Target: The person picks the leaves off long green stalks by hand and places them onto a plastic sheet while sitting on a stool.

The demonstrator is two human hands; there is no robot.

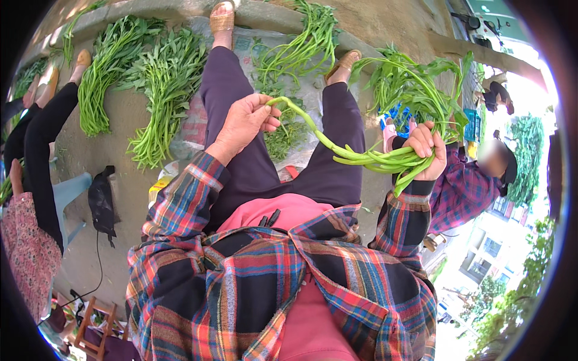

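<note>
A bunch of water spinach (375,160) is clasped in my right hand (426,151), its cut stems pointing left and its leaves (415,85) spreading up beyond the fist. One long stem (300,115) curves from the bunch to my left hand (248,119), where thumb and fingers pinch its end. Between my legs, loose leaves and stem pieces (286,135) lie on a plastic sheet (244,58). Farther out, by my foot, rests another small bunch of water spinach (307,45).
Two large water spinach bundles (165,90) (106,76) lie on the ground at left. Beside them sit a black bag (102,201) and a light blue stool (70,192). A seated person (31,252) is at far left, another person (465,189) at right. A low kerb (266,16) runs across the far side.
</note>
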